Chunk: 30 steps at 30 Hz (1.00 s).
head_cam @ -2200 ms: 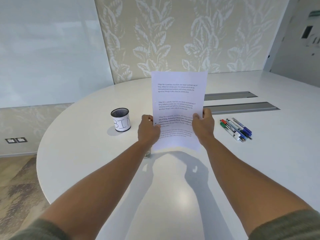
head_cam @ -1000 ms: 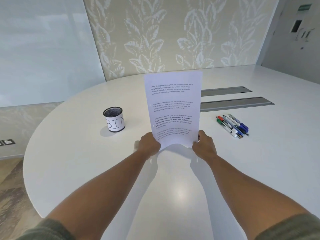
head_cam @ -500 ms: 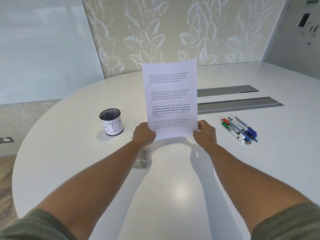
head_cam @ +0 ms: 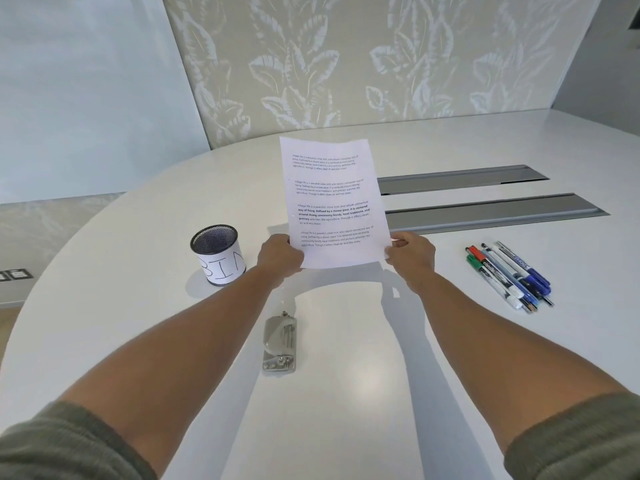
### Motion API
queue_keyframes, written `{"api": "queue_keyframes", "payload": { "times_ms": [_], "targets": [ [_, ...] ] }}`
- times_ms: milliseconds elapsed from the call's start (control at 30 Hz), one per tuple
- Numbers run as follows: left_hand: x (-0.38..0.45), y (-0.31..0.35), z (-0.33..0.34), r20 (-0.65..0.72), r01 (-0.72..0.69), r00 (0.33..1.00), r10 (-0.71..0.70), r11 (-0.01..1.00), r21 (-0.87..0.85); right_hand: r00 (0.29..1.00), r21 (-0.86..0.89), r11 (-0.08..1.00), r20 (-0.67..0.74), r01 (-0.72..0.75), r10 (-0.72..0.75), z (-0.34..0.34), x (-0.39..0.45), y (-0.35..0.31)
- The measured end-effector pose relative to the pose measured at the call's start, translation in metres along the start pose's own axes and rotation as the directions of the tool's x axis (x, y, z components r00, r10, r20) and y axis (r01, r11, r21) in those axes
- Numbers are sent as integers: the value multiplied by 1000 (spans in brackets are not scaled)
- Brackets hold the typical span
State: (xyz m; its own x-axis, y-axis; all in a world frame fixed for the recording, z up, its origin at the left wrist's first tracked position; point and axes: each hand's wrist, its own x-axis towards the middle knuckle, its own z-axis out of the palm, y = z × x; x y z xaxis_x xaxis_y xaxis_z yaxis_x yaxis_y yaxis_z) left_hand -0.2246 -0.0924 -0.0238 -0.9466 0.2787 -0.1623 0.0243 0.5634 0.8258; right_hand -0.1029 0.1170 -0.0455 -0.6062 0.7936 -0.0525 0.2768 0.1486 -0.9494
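Note:
A white sheet of paper [head_cam: 332,202] with several printed paragraphs is held up above the white round table [head_cam: 104,306], leaning away from me. My left hand [head_cam: 278,259] pinches its lower left corner. My right hand [head_cam: 410,256] pinches its lower right corner. A small metal hole punch [head_cam: 280,341] lies on the table under my left forearm. To the left stands a black mesh cup [head_cam: 218,254] with a paper label reading "BIN". Several markers and pens [head_cam: 509,275] lie in a bunch at the right.
Two grey metal cable flaps [head_cam: 485,211] are set into the table behind the paper. The table's curved edge runs along the left, with floor beyond. A leaf-patterned wall and a glass panel stand behind the table.
The paper has tipped further back and lower towards the table, with both hands still at its bottom corners. The hole punch, earlier mostly hidden by my left arm, shows fully now.

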Motion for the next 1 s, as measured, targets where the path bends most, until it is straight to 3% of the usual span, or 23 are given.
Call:
{"api": "queue_keyframes", "payload": {
  "times_ms": [300,433,500,700,1000],
  "targets": [
    [25,-22,12,34,77,997,-76,997,-21,998,-147,987,-10,-59,58,26,15,22],
    [24,-29,14,-49,108,993,-106,994,32,1000,-172,985,-1,-30,30,33,17,30],
    [25,-33,13,-75,80,994,-75,995,65,1000,-175,985,-21,-16,13,37,16,32],
    [22,-52,8,87,-1,996,-10,992,128,998,-232,971,-23,47,-54,42,7,36],
    [28,-58,16,56,-75,996,71,994,80,997,-265,962,-22,66,-74,48,1,47]
  ]
}}
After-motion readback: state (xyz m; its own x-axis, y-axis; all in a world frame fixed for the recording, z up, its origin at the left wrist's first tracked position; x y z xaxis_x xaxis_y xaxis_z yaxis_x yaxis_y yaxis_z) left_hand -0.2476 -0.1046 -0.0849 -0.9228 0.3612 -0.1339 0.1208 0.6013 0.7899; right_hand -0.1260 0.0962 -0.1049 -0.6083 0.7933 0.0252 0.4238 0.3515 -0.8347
